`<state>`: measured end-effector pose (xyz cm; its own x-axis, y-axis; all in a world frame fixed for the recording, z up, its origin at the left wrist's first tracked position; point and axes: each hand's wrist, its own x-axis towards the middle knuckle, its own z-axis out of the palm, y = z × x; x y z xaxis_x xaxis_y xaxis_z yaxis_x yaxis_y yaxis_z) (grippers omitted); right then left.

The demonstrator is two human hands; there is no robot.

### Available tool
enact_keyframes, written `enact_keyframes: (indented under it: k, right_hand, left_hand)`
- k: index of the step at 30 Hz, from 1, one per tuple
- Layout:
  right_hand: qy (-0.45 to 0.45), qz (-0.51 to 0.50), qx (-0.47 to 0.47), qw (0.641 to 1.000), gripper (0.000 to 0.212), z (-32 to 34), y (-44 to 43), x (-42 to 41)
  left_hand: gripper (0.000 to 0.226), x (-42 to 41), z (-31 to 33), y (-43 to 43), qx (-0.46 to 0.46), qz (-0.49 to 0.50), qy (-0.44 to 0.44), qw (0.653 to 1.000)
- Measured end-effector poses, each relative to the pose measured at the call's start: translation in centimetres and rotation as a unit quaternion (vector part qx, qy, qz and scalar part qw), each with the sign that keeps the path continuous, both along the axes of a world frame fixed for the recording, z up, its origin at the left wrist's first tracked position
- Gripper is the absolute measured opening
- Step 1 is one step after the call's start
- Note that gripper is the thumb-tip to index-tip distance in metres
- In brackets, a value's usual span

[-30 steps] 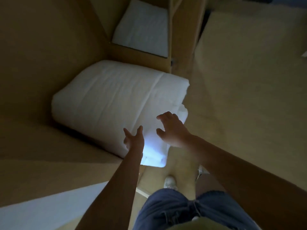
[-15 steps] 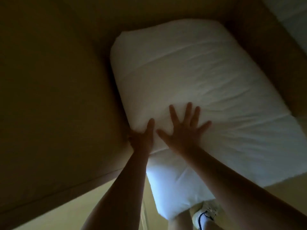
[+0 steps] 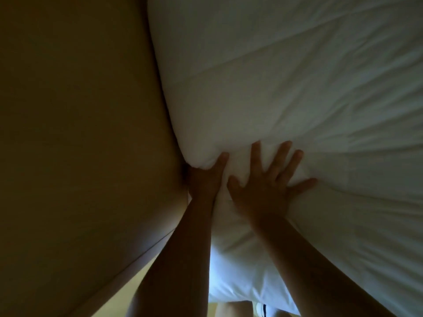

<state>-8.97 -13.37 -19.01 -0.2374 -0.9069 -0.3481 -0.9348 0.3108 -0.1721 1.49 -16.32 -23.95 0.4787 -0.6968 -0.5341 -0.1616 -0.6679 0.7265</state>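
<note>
Setting: home storage, the inside of a wardrobe or closet. Evidence: folded white quilted duvet (image 3: 297,88) packed tight against a plain wooden side panel (image 3: 80,133). Light is dim and enclosed; bedding fills most of the view.

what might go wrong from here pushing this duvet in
1. The left hand sits squeezed between a corner of the duvet and the wooden wall, with its fingers hidden. Pushing harder might pinch or scrape them.
2. The right hand presses flat into soft filling, so the duvet may just bunch up rather than slide.
3. The near end of the duvet hangs out below the hands and could slump back out if released.
</note>
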Motion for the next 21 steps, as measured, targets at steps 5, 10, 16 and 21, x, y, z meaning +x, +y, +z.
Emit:
enact_keyframes:
  k: [5, 10, 16, 21]
  right_hand:
    - [-0.007, 0.026, 0.022, 0.999, 0.088, 1.3, 1.0, -0.4]
    - [-0.007, 0.058, 0.021, 0.998, 0.086, 2.2, 1.6, -0.3]
    - [-0.066, 0.063, 0.023, 0.996, 0.082, 6.0, 2.8, -3.3]
    - [-0.176, 0.06, 0.044, 0.982, 0.089, 14.4, 3.3, -6.7]
  left_hand:
    - [0.105, 1.7, 1.0, 0.0, 0.108, 0.006, 0.078, 0.991]
    - [0.087, 1.7, 3.0, 1.3, 0.089, 0.132, 0.151, 0.976]
    - [0.043, -0.1, 9.3, 3.4, -0.011, 0.157, 0.113, 0.981]
    - [0.02, -2.8, 20.2, 5.1, -0.063, 0.139, 0.092, 0.984]
